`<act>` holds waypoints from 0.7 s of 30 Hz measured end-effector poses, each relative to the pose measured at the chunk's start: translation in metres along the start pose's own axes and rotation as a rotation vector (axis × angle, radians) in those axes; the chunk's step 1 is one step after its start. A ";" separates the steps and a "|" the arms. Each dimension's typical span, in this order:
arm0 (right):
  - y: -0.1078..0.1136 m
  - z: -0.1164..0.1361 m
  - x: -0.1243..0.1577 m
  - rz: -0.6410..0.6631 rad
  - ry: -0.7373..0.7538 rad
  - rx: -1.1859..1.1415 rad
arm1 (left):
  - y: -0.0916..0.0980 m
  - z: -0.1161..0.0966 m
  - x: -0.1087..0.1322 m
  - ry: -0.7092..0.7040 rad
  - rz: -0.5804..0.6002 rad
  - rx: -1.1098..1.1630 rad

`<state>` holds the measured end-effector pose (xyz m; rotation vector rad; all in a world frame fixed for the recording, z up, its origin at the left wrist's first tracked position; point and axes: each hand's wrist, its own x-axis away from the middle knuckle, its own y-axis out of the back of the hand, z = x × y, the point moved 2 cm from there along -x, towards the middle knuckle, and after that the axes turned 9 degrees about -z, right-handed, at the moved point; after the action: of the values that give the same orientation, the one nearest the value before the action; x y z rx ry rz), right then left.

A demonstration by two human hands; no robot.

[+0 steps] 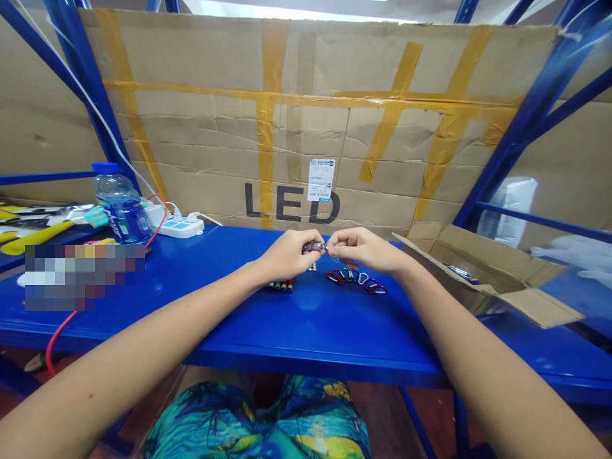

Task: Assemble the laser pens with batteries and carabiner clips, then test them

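Both my hands meet over the middle of the blue shelf (306,325). My left hand (289,254) is closed around a small metal cylinder, a mini flashlight (314,246). My right hand (361,248) pinches something tiny at the cylinder's right end; I cannot make out what. Below my left hand lie several small dark cylinders (281,286) in a row. Under my right hand lies a loose cluster of coloured carabiner clips (356,279).
An open cardboard box (497,274) lies at the right. A water bottle (122,204) and a white power strip (179,224) with a red cable stand at the left, with yellow tools beyond. A taped cardboard sheet marked LED (291,127) closes the back.
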<state>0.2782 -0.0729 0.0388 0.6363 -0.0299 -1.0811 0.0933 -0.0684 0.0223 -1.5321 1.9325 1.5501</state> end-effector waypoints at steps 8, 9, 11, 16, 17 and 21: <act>-0.003 -0.009 -0.004 -0.017 -0.057 -0.268 | 0.002 0.004 -0.002 -0.021 -0.077 -0.050; -0.006 -0.010 -0.004 -0.013 -0.070 -0.319 | 0.002 0.004 -0.002 -0.021 -0.086 -0.051; -0.012 -0.011 -0.005 -0.028 -0.080 -0.377 | 0.002 0.004 -0.001 -0.017 -0.103 -0.049; -0.016 -0.016 -0.009 -0.164 -0.078 -0.411 | 0.000 0.003 -0.001 0.021 -0.111 -0.043; -0.017 -0.017 -0.009 -0.178 -0.082 -0.422 | 0.000 0.003 -0.001 0.025 -0.109 -0.037; -0.019 -0.018 -0.011 -0.200 -0.095 -0.463 | -0.001 0.004 0.000 0.014 -0.109 -0.078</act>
<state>0.2634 -0.0615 0.0175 0.1719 0.2005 -1.2575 0.0927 -0.0656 0.0198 -1.6546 1.7826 1.5894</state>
